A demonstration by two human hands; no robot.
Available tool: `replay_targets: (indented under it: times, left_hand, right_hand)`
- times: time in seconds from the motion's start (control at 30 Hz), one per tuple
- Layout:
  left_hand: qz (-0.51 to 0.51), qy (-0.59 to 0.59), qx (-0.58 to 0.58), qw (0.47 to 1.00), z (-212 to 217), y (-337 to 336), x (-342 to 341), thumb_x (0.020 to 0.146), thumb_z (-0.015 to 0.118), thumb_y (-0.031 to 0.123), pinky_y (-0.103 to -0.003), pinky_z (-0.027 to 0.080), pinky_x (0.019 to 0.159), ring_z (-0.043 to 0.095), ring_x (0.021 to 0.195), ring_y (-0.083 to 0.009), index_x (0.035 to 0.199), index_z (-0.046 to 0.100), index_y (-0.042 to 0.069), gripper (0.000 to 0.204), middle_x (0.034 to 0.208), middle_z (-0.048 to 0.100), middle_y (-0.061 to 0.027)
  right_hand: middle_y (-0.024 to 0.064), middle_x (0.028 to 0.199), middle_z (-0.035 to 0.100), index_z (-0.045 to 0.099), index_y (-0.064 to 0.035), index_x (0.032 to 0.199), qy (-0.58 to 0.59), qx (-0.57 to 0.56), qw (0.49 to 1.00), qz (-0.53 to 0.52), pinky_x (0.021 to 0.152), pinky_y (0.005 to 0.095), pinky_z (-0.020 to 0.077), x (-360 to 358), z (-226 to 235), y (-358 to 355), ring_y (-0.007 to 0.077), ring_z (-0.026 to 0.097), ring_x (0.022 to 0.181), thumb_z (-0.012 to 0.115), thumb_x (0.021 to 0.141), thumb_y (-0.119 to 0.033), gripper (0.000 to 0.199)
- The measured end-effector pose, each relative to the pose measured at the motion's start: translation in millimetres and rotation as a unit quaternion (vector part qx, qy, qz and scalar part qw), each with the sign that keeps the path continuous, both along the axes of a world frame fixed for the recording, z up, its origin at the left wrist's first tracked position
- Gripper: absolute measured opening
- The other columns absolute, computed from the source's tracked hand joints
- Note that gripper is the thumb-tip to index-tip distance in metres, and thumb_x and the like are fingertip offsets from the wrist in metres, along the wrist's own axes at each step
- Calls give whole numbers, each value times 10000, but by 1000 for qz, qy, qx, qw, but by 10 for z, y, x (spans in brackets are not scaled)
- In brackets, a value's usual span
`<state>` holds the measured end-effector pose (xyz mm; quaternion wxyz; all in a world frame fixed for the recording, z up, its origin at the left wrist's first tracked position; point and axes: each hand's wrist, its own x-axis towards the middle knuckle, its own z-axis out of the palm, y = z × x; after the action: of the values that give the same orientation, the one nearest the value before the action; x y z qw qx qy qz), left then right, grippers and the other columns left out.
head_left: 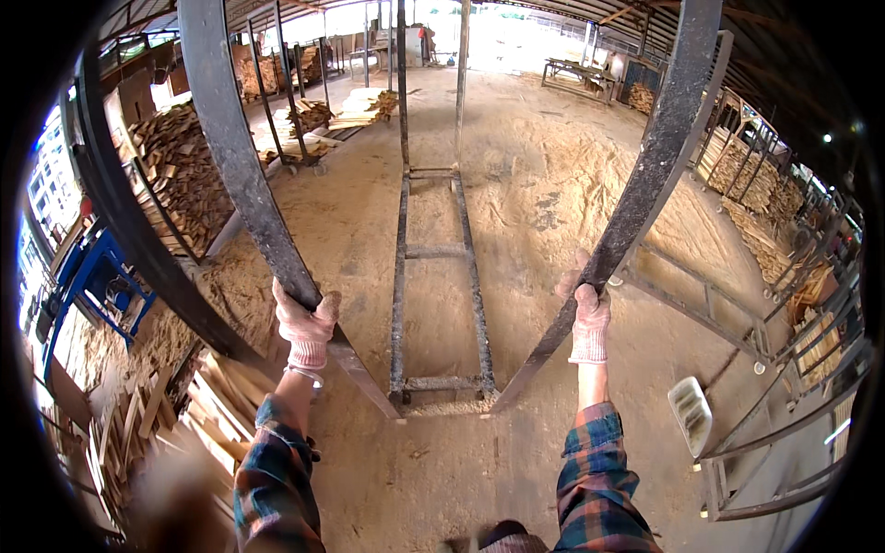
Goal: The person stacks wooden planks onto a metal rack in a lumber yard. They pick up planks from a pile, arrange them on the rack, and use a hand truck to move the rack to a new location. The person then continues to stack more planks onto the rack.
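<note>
My left hand (306, 324), in a pale pinkish knit glove, is wrapped round the left upright (247, 175) of a dark metal rack cart. The matching right upright (643, 184) sits in the grip of my right hand (588, 318), gloved the same way. Both arms reach forward in plaid sleeves. Between the uprights, the cart's ladder-like base frame (435, 251) lies low over the floor, with no load on it. Two thinner posts (403, 92) rise from its far end. The dark paint on the metal is scuffed and speckled.
Sawdust covers the floor (544, 184). Loose wooden slats (221, 405) lie at lower left, near a blue machine (115, 286). A large wood stack (180, 166) stands beyond. On the right are another metal rack frame (701, 318), a pale plastic tray (690, 415) and stacked boards (737, 170).
</note>
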<state>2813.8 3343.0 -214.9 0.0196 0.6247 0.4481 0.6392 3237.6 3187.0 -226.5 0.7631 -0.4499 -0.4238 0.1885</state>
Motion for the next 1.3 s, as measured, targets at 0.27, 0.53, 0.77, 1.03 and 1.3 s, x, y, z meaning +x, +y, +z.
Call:
replay_targets:
  times: [0.27, 0.53, 0.77, 1.03, 1.3]
  left_hand:
    - [-81, -97, -30, 992, 195, 2063, 681, 699, 753, 195, -310, 530, 687, 639, 741, -182, 1296, 403, -5, 720, 941, 658, -88]
    - [-82, -72, 3, 994, 263, 3858, 1456, 735, 730, 263, -286, 527, 626, 613, 714, -158, 1329, 377, 17, 733, 915, 642, -77]
    - [-45, -96, -22, 994, 513, 5481, 2469, 715, 696, 135, -275, 510, 566, 590, 621, -128, 1288, 423, 40, 642, 811, 633, -52]
    - [2, 7, -37, 999, 466, 7766, 3123, 622, 771, 406, -404, 538, 664, 669, 712, -316, 1359, 361, 43, 918, 825, 654, -145]
    - [27, 9, -80, 996, 612, 9737, 3933, 656, 748, 337, -413, 525, 727, 660, 795, -358, 1376, 347, 82, 863, 867, 660, -176]
  right_hand:
    - [15, 812, 633, 583, -20, 1115, -58, -27, 994, -84, 610, 271, 436, 571, 207, 1987, 122, 560, 651, 722, 756, -548, 654]
    - [-9, 797, 598, 605, -24, 999, 26, -2, 997, -67, 616, 258, 443, 1175, 254, 3828, 109, 533, 686, 780, 710, -545, 622]
    - [-16, 861, 594, 494, -25, 1339, 3, -32, 998, -51, 670, 230, 424, 2179, 365, 5586, 92, 542, 719, 702, 807, -440, 706]
    - [2, 915, 572, 456, -6, 1362, -7, 4, 999, -38, 670, 262, 440, 3001, 404, 7722, 120, 542, 764, 682, 748, -626, 902]
    - [6, 828, 579, 537, 7, 1251, 17, -41, 996, -81, 606, 252, 433, 3562, 514, 9756, 117, 531, 675, 580, 882, -424, 569]
